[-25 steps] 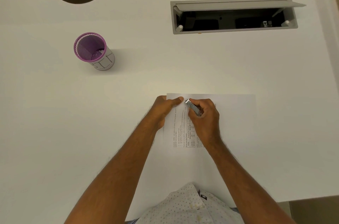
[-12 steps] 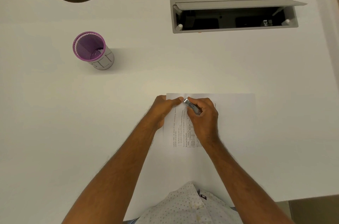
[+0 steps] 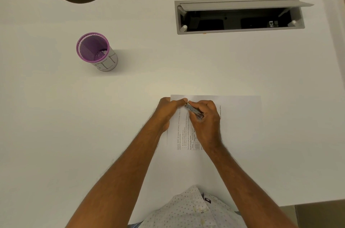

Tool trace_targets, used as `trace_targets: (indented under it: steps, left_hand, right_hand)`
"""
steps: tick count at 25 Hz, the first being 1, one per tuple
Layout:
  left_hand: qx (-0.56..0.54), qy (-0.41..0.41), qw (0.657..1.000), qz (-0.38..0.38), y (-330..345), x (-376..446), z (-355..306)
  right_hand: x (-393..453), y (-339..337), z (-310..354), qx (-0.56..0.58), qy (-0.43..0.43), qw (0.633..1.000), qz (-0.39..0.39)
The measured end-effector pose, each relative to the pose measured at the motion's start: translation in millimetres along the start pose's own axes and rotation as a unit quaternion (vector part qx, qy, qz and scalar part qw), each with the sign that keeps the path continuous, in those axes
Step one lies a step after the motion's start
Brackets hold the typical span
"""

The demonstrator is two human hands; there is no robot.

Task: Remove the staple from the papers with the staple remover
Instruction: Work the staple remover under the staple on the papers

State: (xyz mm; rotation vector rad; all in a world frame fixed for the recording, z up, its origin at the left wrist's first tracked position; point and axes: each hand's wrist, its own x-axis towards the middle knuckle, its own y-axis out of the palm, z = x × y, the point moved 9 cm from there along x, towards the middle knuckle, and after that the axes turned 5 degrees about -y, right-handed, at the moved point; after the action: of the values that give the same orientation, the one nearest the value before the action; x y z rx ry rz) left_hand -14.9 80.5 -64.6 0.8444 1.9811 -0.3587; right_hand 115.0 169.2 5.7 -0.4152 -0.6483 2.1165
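White desk [image 3: 56, 115], staple remover [image 3: 194, 111] in right hand [image 3: 205, 119] fingers

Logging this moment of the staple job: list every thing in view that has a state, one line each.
papers: flat on the desk, printed side up, far left corner pinned.
staple remover: gripped, tip at the papers' far left corner.
left hand: pressing down the papers.
right hand: closed on the staple remover.
pen cup: upright, nearly empty.
desk cable hatch: lid open.
staple: too small to see.
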Motion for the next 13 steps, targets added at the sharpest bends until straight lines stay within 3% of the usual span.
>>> trace_targets:
  steps: [13]
  left_hand:
    - [-0.006,-0.005,1.0,-0.004,-2.0,0.3,1.3]
  right_hand:
    - [3.9,-7.4,-7.1,0.022,0.019,0.999,-0.022]
